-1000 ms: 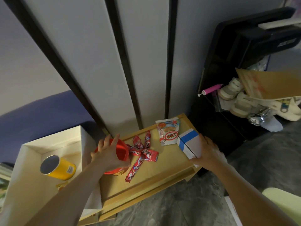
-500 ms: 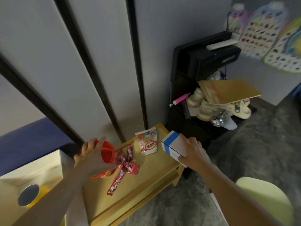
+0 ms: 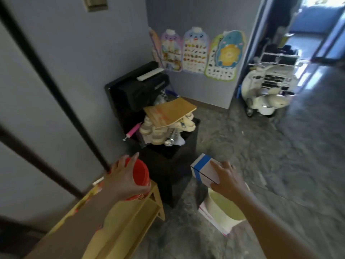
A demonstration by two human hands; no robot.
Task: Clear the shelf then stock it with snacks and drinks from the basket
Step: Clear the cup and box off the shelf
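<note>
My left hand (image 3: pixel 123 181) grips a red canister (image 3: pixel 141 174) from the side and holds it above the right end of the low yellow wooden shelf (image 3: pixel 136 215). My right hand (image 3: pixel 226 177) holds a white box with a blue stripe (image 3: pixel 204 171) in the air over the floor, right of the shelf. Below that hand a pale yellow-green basket (image 3: pixel 222 209) stands on the floor. My left forearm hides most of the shelf top, and only a scrap of a snack packet (image 3: pixel 99 184) shows there.
A black cabinet (image 3: pixel 168 161) piled with shoes, a brown card and a pink pump stands just beyond the shelf. A white toy scooter (image 3: pixel 265 98) is parked at the far right by a doorway. Posters hang on the back wall. Grey stone floor stretches to the right.
Both hands have lifted the canister and the box off the shelf top and carried them rightward. My view has swung right and up; the white bin with the yellow can is out of sight.
</note>
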